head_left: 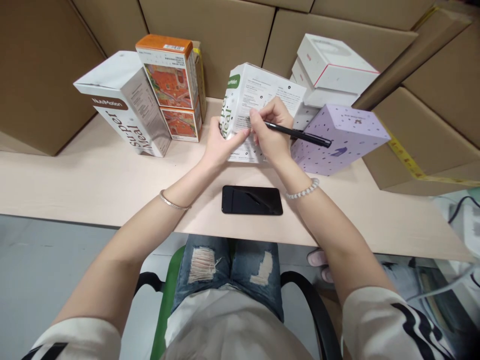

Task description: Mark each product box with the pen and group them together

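Observation:
A white carton with a green label [250, 98] stands tilted on the pale table [112, 185], its printed side facing me. My left hand [219, 145] grips its lower left edge, thumb across the front. My right hand [270, 131] is closed on a black pen [300, 134], with the tip hidden behind my fingers against the carton's printed panel. The pen's rear end points right over a lilac dotted box [343, 140].
A black phone [252, 200] lies flat near the table's front edge. A white and brown carton [125, 107] and an orange box [173, 85] stand at the left. White boxes [330, 67] are stacked behind the lilac one. Cardboard boxes [225, 30] wall the back and sides.

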{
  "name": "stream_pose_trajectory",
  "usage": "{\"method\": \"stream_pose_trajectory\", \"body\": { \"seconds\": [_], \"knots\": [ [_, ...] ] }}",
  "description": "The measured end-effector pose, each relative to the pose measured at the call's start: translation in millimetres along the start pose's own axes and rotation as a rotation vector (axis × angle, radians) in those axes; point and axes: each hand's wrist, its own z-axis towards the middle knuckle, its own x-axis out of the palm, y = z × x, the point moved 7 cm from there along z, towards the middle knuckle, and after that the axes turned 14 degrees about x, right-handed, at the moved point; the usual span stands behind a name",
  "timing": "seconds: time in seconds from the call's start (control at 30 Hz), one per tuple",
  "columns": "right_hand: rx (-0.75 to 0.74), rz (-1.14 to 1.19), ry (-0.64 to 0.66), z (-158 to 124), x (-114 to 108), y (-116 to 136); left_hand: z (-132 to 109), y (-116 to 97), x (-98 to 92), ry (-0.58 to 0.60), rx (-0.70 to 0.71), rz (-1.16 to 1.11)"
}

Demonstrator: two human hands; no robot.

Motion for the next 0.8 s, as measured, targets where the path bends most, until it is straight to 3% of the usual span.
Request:
{"method": "stream_pose_trajectory", "body": {
  "seconds": [0.27, 0.4, 0.5, 0.6, 0.7, 0.8],
  "knots": [
    [-0.063, -0.049, -0.021, -5, 0, 8, 3, 9, -2.5, 0.045, 0.076, 0.046],
    [-0.049, -0.069, 0.098, -4, 6, 5, 10, 27, -4.7, 0.071, 0.120, 0.067],
    [-0.072, -0.147, 0.119, -12, -5, 7, 15, 37, -7.7, 0.087, 0.132, 0.100],
    [-0.075, -0.421, 0.176, -31, -18, 8, 18, 42, -12.9, 0.073, 0.145, 0.139],
    [0.034, -0.787, 0.253, -51, -31, -6, 19, 46, -18.3, 0.043, 0.164, 0.181],
    [0.122, -1.045, 0.252, -64, -44, -17, 21, 52, -22.5, 0.017, 0.153, 0.212]
  ]
}}
